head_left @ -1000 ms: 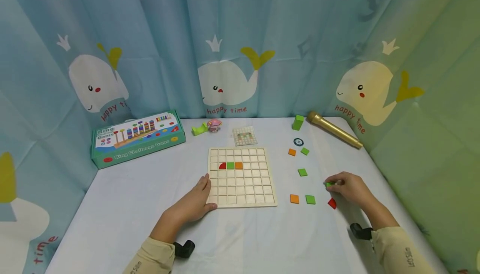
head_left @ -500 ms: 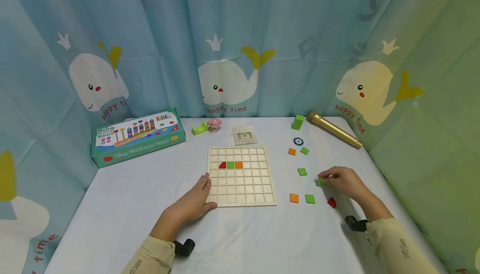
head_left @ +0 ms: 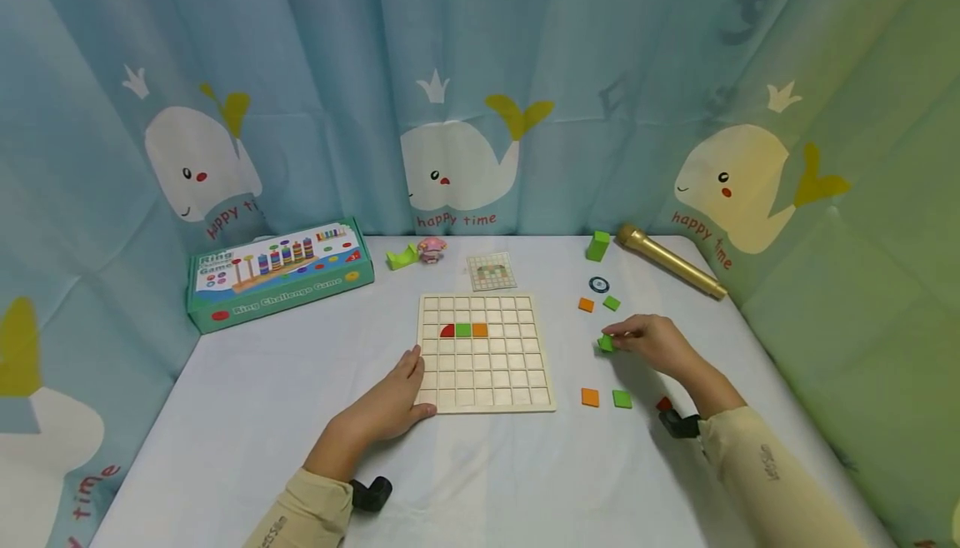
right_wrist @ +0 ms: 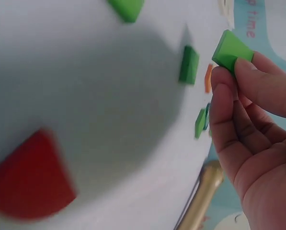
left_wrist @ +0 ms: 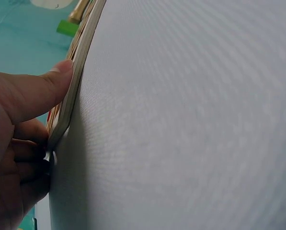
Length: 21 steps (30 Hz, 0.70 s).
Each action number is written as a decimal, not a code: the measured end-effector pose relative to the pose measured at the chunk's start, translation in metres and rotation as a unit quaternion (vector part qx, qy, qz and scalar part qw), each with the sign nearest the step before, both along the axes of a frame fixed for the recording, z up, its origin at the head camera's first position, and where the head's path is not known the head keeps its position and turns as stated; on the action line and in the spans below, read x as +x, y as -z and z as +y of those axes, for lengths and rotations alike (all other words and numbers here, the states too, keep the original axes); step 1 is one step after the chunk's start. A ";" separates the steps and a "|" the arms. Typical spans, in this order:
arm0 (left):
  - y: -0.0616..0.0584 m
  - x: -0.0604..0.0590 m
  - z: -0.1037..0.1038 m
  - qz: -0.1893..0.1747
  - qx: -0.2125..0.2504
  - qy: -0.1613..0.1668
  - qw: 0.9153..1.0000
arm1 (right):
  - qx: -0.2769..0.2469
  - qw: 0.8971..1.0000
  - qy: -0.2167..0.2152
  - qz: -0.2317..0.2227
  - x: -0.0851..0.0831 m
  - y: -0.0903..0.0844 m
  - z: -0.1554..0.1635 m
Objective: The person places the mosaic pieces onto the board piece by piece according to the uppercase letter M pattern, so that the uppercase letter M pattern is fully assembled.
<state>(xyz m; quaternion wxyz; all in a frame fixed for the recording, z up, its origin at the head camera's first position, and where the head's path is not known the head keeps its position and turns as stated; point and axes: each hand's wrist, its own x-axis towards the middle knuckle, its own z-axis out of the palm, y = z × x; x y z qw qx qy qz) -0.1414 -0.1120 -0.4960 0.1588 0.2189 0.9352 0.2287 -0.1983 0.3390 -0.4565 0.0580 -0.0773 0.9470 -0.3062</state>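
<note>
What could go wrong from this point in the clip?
The right hand pinches the green tile only by its edge at the fingertips, so it might slip. The grid board has small cells, so the tile could land askew. The left hand merely rests on the board's corner, so it may shift.

Whale-print curtains (head_left: 480,90) enclose a white table (head_left: 247,415) — evenly lit.

Box (head_left: 281,273): "Ring Challenge Game". Curtain (head_left: 480,73): "happy time" under whales. Sleeve (head_left: 768,462): unclear lettering.
</note>
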 end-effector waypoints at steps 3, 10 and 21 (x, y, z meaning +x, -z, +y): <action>0.000 0.000 0.000 0.003 0.000 0.001 1.000 | -0.009 1.000 -0.004 0.003 -0.006 0.000 -0.009; 0.003 -0.001 0.001 0.007 -0.003 0.005 1.000 | -0.025 0.999 -0.031 0.003 -0.016 0.004 -0.029; 0.001 -0.001 0.001 0.003 -0.004 0.003 1.000 | -0.041 0.997 -0.060 -0.010 -0.030 0.004 -0.061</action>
